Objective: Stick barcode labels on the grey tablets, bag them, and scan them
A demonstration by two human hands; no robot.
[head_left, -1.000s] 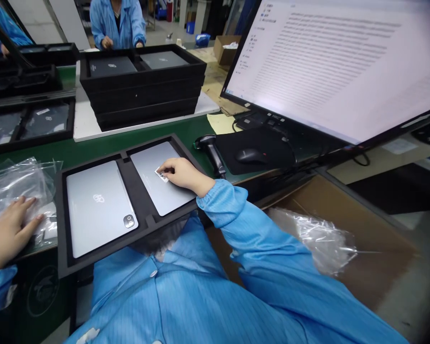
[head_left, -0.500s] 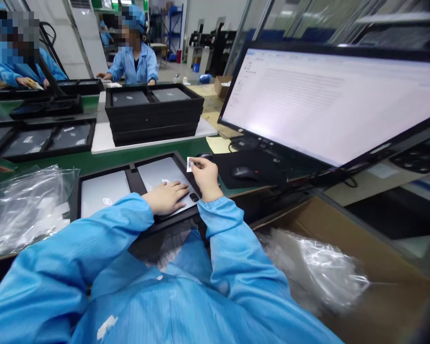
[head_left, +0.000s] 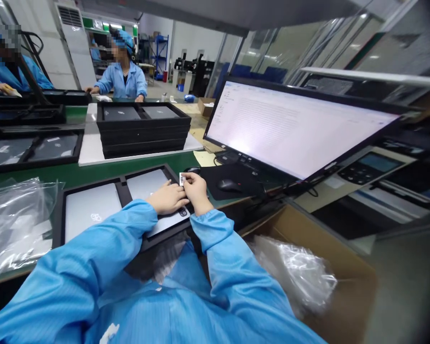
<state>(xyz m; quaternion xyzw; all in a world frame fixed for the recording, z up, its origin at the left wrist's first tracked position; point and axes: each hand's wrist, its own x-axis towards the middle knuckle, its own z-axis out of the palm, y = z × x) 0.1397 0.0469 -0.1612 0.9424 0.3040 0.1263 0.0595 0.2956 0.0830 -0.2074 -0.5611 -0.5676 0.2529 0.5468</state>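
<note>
A black tray [head_left: 124,190] in front of me holds two silver tablets side by side, backs up. My left hand [head_left: 166,198] lies fairly flat over the right-hand tablet [head_left: 166,222], fingers stretched out, covering its middle. A camera bump shows at that tablet's near right corner. Between thumb and fingertips, my right hand [head_left: 197,192] pinches a small white label [head_left: 181,179] with dark printing, just above the tray's right edge. The two hands meet at the fingertips. To the left, the other tablet [head_left: 89,205] shows a white logo.
Clear plastic bags [head_left: 17,224] lie at left. Beyond are stacked black trays [head_left: 143,136] and another tablet tray [head_left: 80,143]. A monitor [head_left: 290,126] and a mouse [head_left: 229,185] stand at right. Below them, a cardboard box [head_left: 347,267] holds plastic bags. Two co-workers in blue sit across.
My right hand has brought the label closer to my left hand, and their fingertips now meet. The camera view has shifted, showing more to the right.
</note>
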